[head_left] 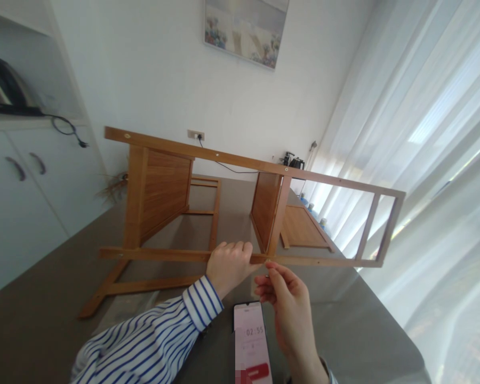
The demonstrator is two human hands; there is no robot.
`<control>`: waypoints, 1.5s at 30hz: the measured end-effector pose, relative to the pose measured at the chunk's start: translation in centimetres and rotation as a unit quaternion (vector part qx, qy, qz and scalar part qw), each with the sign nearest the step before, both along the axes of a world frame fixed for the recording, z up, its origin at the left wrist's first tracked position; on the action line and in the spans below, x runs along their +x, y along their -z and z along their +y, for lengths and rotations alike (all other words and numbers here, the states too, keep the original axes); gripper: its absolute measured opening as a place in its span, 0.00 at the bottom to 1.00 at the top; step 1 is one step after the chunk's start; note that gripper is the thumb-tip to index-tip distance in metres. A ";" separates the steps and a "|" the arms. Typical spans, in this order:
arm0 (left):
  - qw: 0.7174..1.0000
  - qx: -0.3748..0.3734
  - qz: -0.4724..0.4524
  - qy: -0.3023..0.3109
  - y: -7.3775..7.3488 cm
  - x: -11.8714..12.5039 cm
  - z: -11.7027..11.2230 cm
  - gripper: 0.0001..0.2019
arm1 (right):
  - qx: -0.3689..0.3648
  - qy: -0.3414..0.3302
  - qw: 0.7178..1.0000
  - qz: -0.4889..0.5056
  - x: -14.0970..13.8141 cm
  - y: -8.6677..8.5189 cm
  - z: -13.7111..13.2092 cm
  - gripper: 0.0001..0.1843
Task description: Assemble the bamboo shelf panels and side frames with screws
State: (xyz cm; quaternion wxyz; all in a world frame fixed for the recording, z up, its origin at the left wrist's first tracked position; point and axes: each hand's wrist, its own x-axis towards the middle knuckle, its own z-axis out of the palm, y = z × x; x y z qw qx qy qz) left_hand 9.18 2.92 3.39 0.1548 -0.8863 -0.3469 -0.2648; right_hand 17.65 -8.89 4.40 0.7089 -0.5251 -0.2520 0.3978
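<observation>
A wooden shelf frame [248, 160] lies on its side across the table, with slatted panels between its rails. My left hand [230, 262] is closed over the near rail, left of where a crosspiece meets it. Just right of it, my right hand [290, 301] pinches at that joint, fingertips at the rail's outer face. A small glint shows between those fingers, but the thing itself is too small to name. Below the hands a phone [251, 341] lies face up, its screen showing a timer.
A separate slatted panel [307, 226] lies beyond the frame at the right. Another wooden frame piece [152, 287] rests at the near left on the grey table [368, 325]. An electric kettle [8, 85] stands on a left counter; sheer curtains [436, 160] hang at the right.
</observation>
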 end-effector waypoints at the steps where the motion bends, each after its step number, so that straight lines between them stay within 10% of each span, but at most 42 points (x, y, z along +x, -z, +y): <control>1: 1.000 0.001 -0.001 0.000 0.0 0.0 0.0 0.23 | -0.004 -0.006 1.000 -0.027 0.1 0.0 -0.3 0.20; 6: 1.000 0.011 -0.003 0.011 -0.3 -0.2 0.0 0.24 | -0.079 -0.040 0.944 -0.318 2.5 2.9 -2.6 0.16; 14: 0.999 0.040 -0.003 0.006 -1.6 -0.8 -0.1 0.24 | -0.229 -0.042 0.655 -0.719 8.3 8.8 -4.4 0.12; 21: 0.997 0.073 0.001 0.008 -2.5 -1.5 -0.1 0.24 | -0.223 -0.079 0.619 -0.749 8.6 9.3 -4.0 0.09; 28: 0.994 0.103 0.018 0.022 -5.5 -2.0 0.0 0.25 | 0.031 0.099 0.622 -0.776 9.6 2.9 -4.3 0.08; 34: 0.991 0.126 -0.013 0.034 -9.2 -2.3 -0.4 0.28 | 0.075 0.199 0.536 -0.817 10.4 -5.3 -2.2 0.15; 45: 0.986 0.163 -0.041 0.017 -11.7 -2.9 -0.6 0.27 | 0.041 0.184 0.506 -0.841 10.1 -7.7 -0.2 0.18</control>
